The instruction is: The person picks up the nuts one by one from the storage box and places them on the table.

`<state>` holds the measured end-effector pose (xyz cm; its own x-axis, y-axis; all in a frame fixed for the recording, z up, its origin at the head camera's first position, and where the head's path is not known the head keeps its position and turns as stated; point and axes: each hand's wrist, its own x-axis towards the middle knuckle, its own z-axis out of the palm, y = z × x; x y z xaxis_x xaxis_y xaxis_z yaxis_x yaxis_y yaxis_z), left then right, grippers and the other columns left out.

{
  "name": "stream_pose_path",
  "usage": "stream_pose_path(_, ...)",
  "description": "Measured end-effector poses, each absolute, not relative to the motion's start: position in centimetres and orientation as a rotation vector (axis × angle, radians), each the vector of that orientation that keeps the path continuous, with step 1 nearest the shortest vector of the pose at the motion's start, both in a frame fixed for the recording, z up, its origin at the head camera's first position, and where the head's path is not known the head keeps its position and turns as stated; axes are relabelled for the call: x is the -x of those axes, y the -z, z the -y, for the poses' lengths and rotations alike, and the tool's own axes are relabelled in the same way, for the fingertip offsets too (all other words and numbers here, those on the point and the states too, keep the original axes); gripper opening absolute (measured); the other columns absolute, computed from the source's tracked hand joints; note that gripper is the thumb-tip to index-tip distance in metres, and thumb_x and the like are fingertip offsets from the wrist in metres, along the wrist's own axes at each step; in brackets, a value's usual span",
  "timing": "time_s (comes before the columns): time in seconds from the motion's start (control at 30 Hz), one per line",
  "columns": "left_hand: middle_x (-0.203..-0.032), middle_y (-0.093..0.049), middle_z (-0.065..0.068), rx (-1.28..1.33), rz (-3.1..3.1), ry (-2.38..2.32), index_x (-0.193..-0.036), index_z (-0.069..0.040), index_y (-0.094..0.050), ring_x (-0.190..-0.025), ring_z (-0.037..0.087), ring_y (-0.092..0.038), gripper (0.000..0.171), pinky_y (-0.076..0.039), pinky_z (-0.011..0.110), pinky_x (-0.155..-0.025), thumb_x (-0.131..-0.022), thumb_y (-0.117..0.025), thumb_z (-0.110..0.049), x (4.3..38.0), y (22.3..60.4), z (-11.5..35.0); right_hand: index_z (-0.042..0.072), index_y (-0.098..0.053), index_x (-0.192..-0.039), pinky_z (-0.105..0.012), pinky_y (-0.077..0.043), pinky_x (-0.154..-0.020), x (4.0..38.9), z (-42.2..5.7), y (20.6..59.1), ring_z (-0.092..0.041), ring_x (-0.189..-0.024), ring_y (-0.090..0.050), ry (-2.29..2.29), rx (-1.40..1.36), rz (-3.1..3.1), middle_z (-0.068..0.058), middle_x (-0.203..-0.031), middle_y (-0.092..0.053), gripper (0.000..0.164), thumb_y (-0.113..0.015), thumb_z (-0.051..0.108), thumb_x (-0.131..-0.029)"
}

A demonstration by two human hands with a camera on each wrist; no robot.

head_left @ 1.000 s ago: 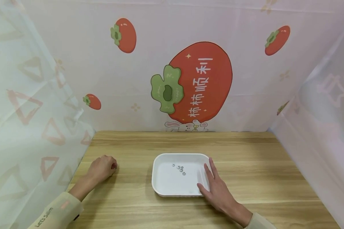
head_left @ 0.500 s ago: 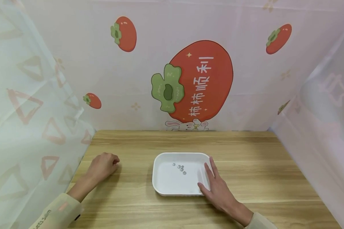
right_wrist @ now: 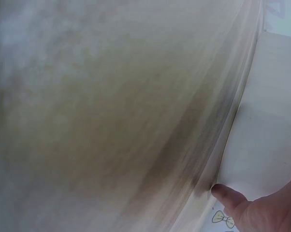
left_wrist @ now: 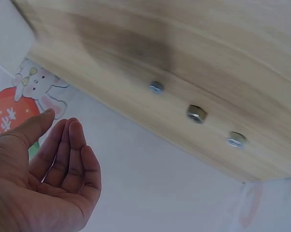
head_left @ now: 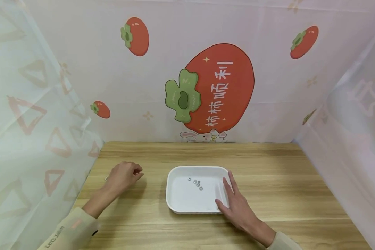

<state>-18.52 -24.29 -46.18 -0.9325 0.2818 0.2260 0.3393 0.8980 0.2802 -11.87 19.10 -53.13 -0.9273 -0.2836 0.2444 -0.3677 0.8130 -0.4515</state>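
My left hand (head_left: 123,175) is just above the wooden table, left of the white tray (head_left: 170,203). Its fingers bend toward the thumb with a narrow gap between the tips; I cannot tell if they hold anything. In the left wrist view, a large hex nut (left_wrist: 196,114) and two smaller nuts, one (left_wrist: 156,87) toward the middle and another (left_wrist: 237,139) to the right, lie on the wood. Several small metal nuts (head_left: 198,184) sit inside the tray. My right hand (head_left: 239,208) rests at the tray's right end, fingers spread over its rim.
The wood-grain table (head_left: 153,229) spreads around the tray. A white backdrop printed with a red persimmon (head_left: 234,93) closes the far side, with patterned sheets on the left (head_left: 34,146) and right. One nut (head_left: 106,178) shows beside the left wrist.
My left hand has moved right and slightly away, toward the tray, uncovering a nut behind it. Its thumb and finger gap now shows more. My right hand and the tray stay in place.
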Motion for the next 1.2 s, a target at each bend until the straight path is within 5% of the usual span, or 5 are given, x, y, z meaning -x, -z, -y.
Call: stream_pose_path(1.2,-0.088,-0.078,0.000,0.617,2.869,0.648,-0.095,-0.009,-0.084,-0.078,0.013,-0.070,0.009,-0.059,0.034,-0.071,-0.090,-0.084,-0.017,19.6,44.3,13.9,-0.004,-0.036,-0.161,-0.061,-0.058,-0.084,12.0,-19.3,53.4,-0.042,-0.107,-0.069,-0.740,-0.534,2.815,-0.015,-0.177,-0.006,0.081,-0.068,0.039,-0.101)
